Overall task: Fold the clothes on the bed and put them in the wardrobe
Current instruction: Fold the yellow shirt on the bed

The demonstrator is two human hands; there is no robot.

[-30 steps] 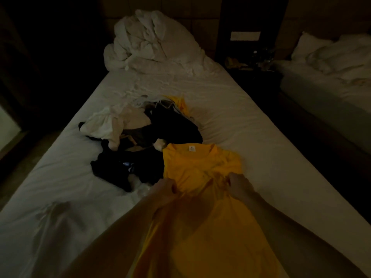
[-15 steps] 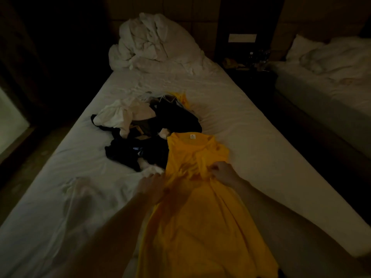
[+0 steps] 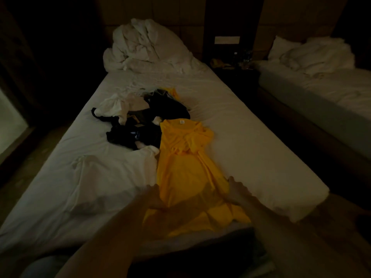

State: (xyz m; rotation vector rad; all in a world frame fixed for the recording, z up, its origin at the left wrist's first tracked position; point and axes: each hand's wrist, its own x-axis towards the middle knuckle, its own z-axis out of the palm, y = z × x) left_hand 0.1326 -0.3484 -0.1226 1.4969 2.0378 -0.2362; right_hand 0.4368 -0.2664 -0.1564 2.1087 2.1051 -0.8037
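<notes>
Both our hands are lying at the near hem of the yellow shirt [image 3: 186, 169] on the bed [image 3: 251, 141]: left hand [image 3: 153, 197] at its left edge, right hand [image 3: 239, 192] at its right. Blur is hiding the fingers, so we cannot tell their state.

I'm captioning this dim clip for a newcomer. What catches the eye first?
The bright yellow T-shirt stands out, laid lengthwise on the white-sheeted bed with its sleeves folded in; the left hand and right hand are at its lower edges. Beside its collar lies a jumbled heap of black and white clothes, and a crumpled white duvet is piled at the bed's head.
</notes>
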